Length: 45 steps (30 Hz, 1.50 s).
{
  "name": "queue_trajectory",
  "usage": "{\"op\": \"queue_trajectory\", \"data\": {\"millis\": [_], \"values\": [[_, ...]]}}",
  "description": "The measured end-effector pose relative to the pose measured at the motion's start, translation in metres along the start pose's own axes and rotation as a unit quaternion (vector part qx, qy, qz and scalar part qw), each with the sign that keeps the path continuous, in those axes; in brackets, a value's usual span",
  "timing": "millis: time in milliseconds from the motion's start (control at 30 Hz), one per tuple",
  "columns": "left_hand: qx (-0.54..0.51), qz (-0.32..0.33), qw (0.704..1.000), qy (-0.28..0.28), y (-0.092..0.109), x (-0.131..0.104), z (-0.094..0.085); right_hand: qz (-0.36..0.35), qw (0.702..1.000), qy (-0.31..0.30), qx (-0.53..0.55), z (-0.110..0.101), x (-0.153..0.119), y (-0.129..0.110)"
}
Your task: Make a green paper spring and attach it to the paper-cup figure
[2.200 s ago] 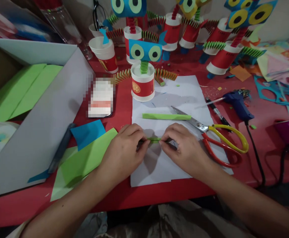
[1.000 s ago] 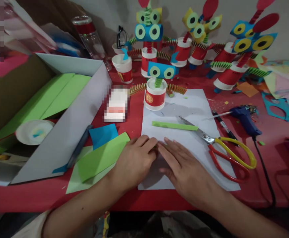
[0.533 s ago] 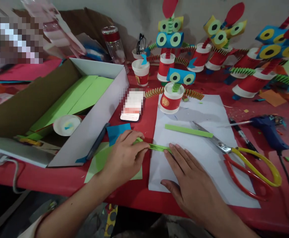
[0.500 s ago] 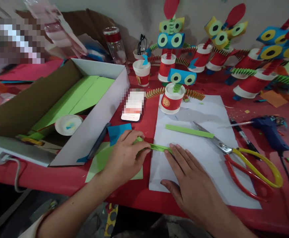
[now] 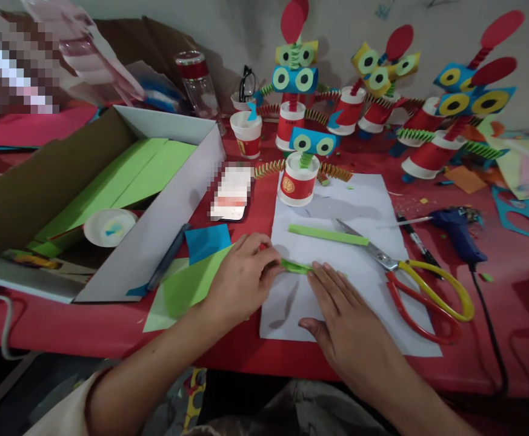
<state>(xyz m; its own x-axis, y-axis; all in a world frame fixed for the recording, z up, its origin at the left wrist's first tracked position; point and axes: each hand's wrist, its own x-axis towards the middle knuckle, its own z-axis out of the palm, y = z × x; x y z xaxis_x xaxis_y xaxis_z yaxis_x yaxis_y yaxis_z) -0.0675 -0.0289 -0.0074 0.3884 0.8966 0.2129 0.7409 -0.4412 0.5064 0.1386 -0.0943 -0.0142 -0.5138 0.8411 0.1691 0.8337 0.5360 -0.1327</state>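
A folded green paper strip [image 5: 295, 266] lies on the white sheet [image 5: 286, 309] between my hands. My left hand [image 5: 248, 272] pinches its left end between thumb and fingers. My right hand [image 5: 346, 309] lies flat, its outstretched fingertips pressing on the strip's right end; that end is partly hidden beneath them. Just beyond, a second green strip [image 5: 328, 234] rests flat, its right end near the blades of the scissors [image 5: 385, 257] with yellow and red handles. Under my left forearm are green paper [image 5: 186, 287] and a blue paper piece [image 5: 207, 242].
A cardboard box [image 5: 159, 212] with green sheets stands at left, beside a phone [image 5: 232, 192]. A paper-cup figure [image 5: 297, 186] stands behind the strips, with several more figures along the wall. A glue gun [image 5: 459, 233] and a black pen [image 5: 419, 245] lie at right.
The view has shifted, so the table's things appear further left. My left hand has come closer to my right, and less of the folded strip shows between them.
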Motion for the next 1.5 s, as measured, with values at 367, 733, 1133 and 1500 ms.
{"op": "queue_trajectory", "data": {"millis": [367, 733, 1133, 1500], "values": [[-0.019, -0.026, 0.999, 0.013, -0.003, 0.004, -0.002, 0.088, 0.996, -0.029, 0.019, 0.007, 0.005, -0.022], [-0.036, -0.085, 0.996, -0.001, -0.002, 0.011, -0.005, 0.109, 0.994, -0.025, 0.018, 0.007, 0.005, -0.026], [-0.027, -0.162, 0.986, 0.006, -0.009, 0.003, -0.008, 0.117, 0.993, -0.003, 0.031, 0.008, 0.005, -0.026], [0.162, 0.143, 0.976, -0.013, 0.019, -0.035, 0.01, 0.113, 0.993, -0.017, 0.026, 0.008, 0.005, -0.027]]}}
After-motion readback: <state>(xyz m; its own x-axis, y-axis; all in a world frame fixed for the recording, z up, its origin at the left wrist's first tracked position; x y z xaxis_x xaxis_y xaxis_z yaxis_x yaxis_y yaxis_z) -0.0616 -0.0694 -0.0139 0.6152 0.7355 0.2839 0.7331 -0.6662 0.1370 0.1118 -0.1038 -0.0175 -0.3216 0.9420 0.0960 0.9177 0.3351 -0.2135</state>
